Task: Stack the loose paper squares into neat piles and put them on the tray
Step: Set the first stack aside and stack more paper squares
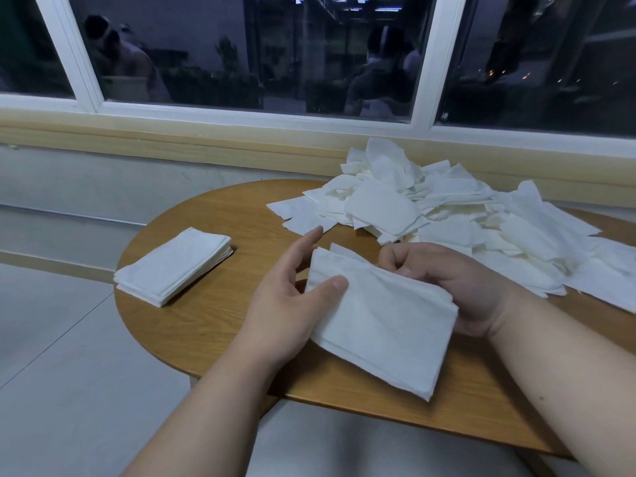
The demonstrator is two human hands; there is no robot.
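A thin stack of white paper squares (382,321) sits between both hands above the wooden table's near edge. My left hand (285,304) holds its left side, thumb on top and fingers underneath. My right hand (457,287) grips its far right edge with curled fingers. A neat finished pile (172,266) rests on the table at the left. A big loose heap of paper squares (447,215) covers the table's far right part. No tray is in view.
The rounded wooden table (213,321) stands against a low wall under a wide window (261,56). Pale floor lies to the left. My lap shows below the table's near edge.
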